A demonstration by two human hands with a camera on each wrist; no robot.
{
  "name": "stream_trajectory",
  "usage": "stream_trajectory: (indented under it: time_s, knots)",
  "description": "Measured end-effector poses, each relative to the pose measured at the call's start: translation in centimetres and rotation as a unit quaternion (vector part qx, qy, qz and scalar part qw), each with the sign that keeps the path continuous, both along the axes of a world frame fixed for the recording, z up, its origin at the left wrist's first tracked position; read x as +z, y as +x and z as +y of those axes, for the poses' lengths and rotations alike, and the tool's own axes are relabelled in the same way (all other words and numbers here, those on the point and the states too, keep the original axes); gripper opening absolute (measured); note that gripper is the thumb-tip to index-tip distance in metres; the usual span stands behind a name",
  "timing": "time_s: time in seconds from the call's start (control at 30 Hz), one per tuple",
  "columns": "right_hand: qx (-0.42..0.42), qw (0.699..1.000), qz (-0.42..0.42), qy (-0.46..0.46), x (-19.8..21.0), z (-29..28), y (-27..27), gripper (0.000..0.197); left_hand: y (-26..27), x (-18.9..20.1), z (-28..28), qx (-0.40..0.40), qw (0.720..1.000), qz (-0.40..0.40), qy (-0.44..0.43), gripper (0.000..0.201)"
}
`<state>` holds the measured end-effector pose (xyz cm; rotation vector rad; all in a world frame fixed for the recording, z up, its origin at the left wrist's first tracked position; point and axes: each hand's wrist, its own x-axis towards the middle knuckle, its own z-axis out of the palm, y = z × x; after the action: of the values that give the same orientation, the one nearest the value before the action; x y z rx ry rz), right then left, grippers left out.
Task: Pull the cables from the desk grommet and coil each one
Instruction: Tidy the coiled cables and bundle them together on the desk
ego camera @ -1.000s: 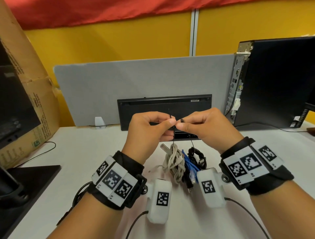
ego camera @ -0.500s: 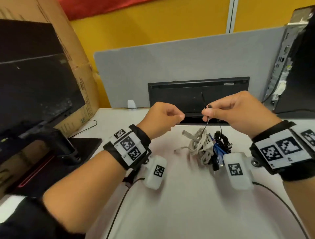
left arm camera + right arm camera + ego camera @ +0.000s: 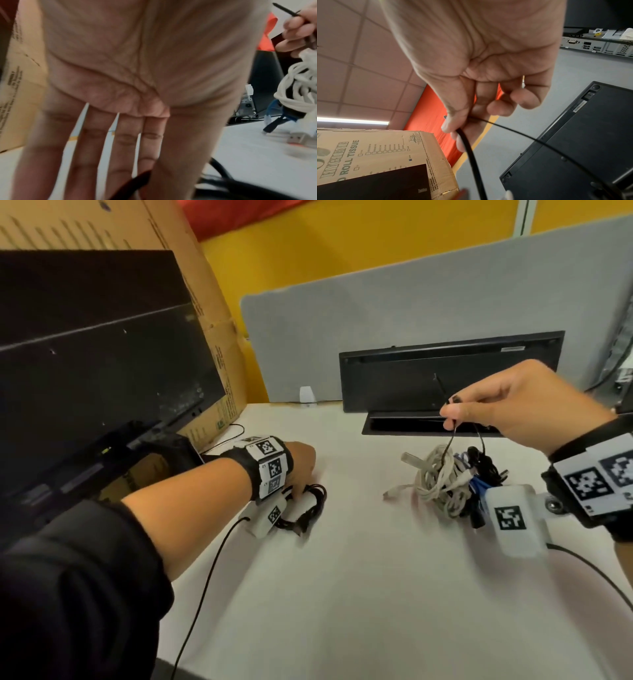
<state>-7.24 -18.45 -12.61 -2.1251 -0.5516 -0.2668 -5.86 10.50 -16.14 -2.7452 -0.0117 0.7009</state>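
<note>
Right hand (image 3: 507,405), at right of centre in the head view, pinches a thin black cable (image 3: 449,440) between thumb and forefinger above the tangled pile of white, blue and black cables (image 3: 445,484) on the white desk (image 3: 376,594). Behind it sits the open desk grommet (image 3: 411,424). Left hand (image 3: 301,463), left of centre, reaches down with straight, spread fingers (image 3: 89,155) touching a coiled black cable (image 3: 308,508) lying on the desk, well apart from the pile.
</note>
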Motion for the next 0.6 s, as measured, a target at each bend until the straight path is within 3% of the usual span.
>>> stream_trajectory:
  time_s: [0.13,0.2,0.27,0.33,0.43,0.6]
  knots:
    - [-0.004,1.0,0.002,-0.007,-0.1,-0.2,0.2,0.014,0.7,-0.1,0.8,0.023,0.994,-0.019,-0.103,0.028]
    - [-0.014,1.0,0.009,-0.018,-0.1,-0.3,0.2,0.014,1.3,0.4,0.7,0.021,0.981,-0.072,-0.181,0.012]
    - [-0.02,1.0,0.015,-0.013,0.1,-0.3,0.2,0.015,2.1,1.2,-0.2,0.011,0.954,-0.147,-0.263,0.009]
    - [-0.023,1.0,0.02,-0.002,0.3,-0.3,0.2,0.019,2.7,2.1,-1.8,0.023,0.904,-0.208,-0.372,0.014]
    - [-0.032,0.999,0.021,-0.003,0.5,-0.7,0.1,0.025,3.3,3.4,-5.1,0.045,0.798,-0.271,-0.536,0.024]
    - [-0.035,0.999,0.04,-0.004,0.8,-0.9,-0.1,0.031,2.8,4.7,-11.0,-0.001,0.659,-0.385,-0.646,0.014]
